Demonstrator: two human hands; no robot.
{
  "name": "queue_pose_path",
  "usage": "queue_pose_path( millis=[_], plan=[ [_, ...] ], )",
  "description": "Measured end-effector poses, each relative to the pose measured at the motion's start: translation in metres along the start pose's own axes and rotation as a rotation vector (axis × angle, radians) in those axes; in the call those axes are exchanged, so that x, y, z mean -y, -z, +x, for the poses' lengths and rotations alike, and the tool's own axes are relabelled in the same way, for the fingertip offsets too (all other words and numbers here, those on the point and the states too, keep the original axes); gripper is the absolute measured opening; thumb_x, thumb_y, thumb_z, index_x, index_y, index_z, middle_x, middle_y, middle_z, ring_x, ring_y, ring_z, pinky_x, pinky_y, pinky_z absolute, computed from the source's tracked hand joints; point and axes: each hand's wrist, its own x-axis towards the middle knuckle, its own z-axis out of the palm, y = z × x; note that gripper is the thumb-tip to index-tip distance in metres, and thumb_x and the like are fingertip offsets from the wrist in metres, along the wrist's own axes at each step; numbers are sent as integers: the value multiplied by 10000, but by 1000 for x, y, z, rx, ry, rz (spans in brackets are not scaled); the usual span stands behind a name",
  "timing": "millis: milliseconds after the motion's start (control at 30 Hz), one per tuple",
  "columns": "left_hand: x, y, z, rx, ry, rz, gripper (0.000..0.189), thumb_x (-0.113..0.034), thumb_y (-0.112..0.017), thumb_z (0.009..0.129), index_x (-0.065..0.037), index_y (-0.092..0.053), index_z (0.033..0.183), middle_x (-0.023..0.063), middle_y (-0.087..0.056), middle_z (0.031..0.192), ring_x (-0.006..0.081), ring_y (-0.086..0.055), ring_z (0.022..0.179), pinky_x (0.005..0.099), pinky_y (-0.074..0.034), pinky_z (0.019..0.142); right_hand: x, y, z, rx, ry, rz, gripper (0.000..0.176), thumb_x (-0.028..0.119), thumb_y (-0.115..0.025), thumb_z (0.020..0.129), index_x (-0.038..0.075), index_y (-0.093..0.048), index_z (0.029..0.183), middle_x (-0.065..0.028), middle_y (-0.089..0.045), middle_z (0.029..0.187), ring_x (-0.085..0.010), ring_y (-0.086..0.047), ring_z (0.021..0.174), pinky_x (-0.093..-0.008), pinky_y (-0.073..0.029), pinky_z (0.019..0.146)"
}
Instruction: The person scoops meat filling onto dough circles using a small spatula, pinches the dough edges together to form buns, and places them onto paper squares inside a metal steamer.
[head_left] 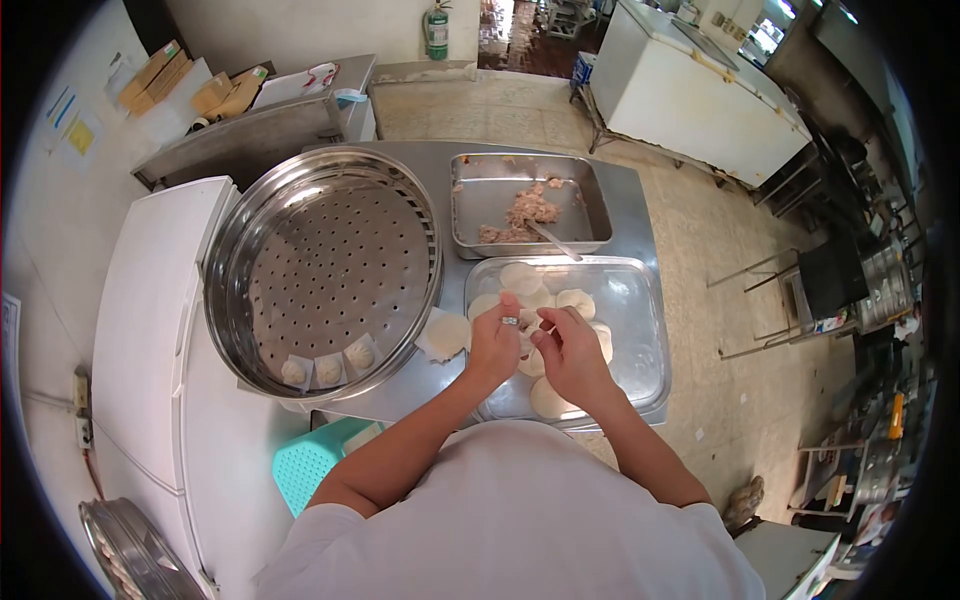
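Between both hands is a small dough bun [528,322], partly covered by the fingers. My left hand [493,343], with a ring on one finger, is closed around its left side. The fingers of my right hand [572,358] pinch its right edge. Beneath them lies a shallow metal tray [635,300] with several round dough wrappers [548,399]. Just behind it stands a deep metal pan [480,183] of minced filling [532,207], a spoon [552,240] resting in it. Left of my hands, a dough wrapper [449,335] lies on white paper squares.
A large perforated steamer tray [340,240] on the left holds 3 pleated buns [328,371] on paper squares near its front rim. A teal plastic basket [300,470] sits below the table edge. White freezers stand at left [150,280] and far right [690,100].
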Motion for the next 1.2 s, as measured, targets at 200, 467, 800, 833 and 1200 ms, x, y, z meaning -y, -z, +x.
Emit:
queue_pose_path(
  millis=[200, 467, 800, 833, 1200],
  plan=[
    [-8, -1, 0, 6, -44, 51, 606, -531, -379, 1096, -17, -632, 901, 43, -579, 688, 128, -592, 575, 293, -502, 481, -2, 5, 5, 92, -17, -82, 67, 23, -663, 904, -38, -667, 932, -191, -657, 866, -367, -659, 783, -443, -525, 697],
    [-14, 11, 8, 20, 109, 256, 758, -624, -330, 1074, 10, -657, 821, 92, -602, 650, 188, -619, 615, 360, -518, 579, 8, 8, 9, 49, 84, -89, 100, 19, -663, 887, -46, -677, 962, -194, -680, 878, -382, -663, 811, -450, -525, 707],
    [-8, 15, 9, -53, -223, 406, 808, -648, -369, 1052, 61, -713, 875, 250, -642, 703, 309, -664, 701, 441, -493, 675, 7, 9, 19, 89, -25, -109, 74, 41, -704, 860, -26, -729, 879, -189, -713, 826, -383, -683, 742, -445, -535, 678],
    [-5, 17, 10, -90, -232, 424, 816, -653, -366, 1050, 63, -712, 866, 253, -641, 702, 321, -663, 694, 446, -491, 666, 10, 11, 18, 92, -12, -106, 72, 37, -705, 859, -22, -734, 889, -186, -714, 830, -379, -686, 747, -444, -536, 679],
    [-42, 19, 15, 27, -221, 376, 839, -666, -332, 1054, 47, -723, 846, 122, -671, 723, 220, -637, 707, 370, -514, 691, 26, 20, 40, 153, 182, -172, 107, -11, -683, 839, -33, -713, 940, -181, -685, 816, -376, -675, 763, -451, -534, 677]
  ],
)
